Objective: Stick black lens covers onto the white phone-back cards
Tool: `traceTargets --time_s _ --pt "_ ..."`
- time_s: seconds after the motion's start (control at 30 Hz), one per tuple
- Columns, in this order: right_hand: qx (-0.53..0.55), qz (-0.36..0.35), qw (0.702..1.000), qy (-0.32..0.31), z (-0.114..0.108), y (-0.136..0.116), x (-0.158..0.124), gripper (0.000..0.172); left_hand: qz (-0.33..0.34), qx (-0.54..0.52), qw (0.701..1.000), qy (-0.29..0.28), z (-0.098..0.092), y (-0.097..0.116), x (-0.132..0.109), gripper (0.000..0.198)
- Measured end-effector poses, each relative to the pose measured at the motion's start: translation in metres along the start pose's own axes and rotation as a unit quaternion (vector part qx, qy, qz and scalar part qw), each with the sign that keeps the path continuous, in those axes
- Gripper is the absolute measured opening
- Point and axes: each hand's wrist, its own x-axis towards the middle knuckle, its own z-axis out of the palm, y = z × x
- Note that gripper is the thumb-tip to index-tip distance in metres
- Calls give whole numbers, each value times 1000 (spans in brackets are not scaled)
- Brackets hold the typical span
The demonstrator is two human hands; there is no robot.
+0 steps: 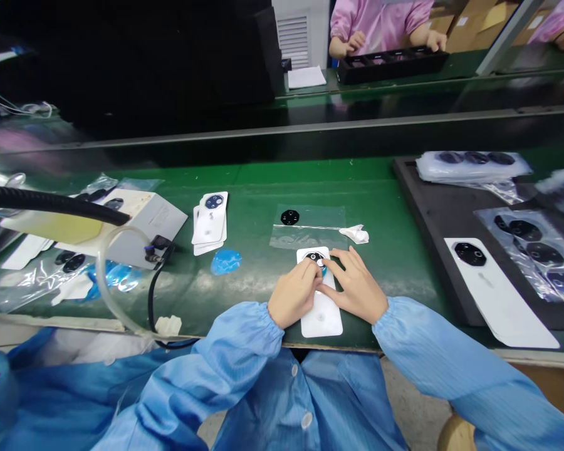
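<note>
A white phone back cover lies on the green bench in front of me, with a round black camera lens plate near its far end. My left hand is over the cover, fingers curled and pinched at the lens plate; what sits between the fingertips is hidden. From the other side, my right hand rests on the cover, fingers spread, thumb and forefinger near the plate's edge. Beyond the hands, a clear plastic bag carries another black lens plate. Crumpled white paper is beside it.
Several stacked white covers and a blue film disc lie left. Further left are a white box and a hose. At right, a black foam tray bears bagged lens plates and a white cover. A co-worker sits opposite.
</note>
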Motion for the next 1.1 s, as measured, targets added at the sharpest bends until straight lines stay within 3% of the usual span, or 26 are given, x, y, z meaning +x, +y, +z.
traceTargets --time_s 0.23,0.47,0.7,0.83,1.0,1.1 --pt "7 12 1000 -1 -2 -1 2 46 5 0 1000 0 0 -1 1 9" --pt "5 11 1000 -9 -2 -1 1 36 9 -1 1000 4 -1 0 1 10" --pt "12 22 1000 -16 -4 -2 3 51 8 8 1000 4 0 -1 1 10" --pt "9 22 999 -23 -4 -1 4 46 11 10 1000 5 0 -1 1 10" --pt "10 24 999 -22 -4 0 4 62 15 15 1000 8 0 -2 1 9" --pt "8 20 999 -26 -4 0 4 52 18 21 1000 10 0 -2 1 9"
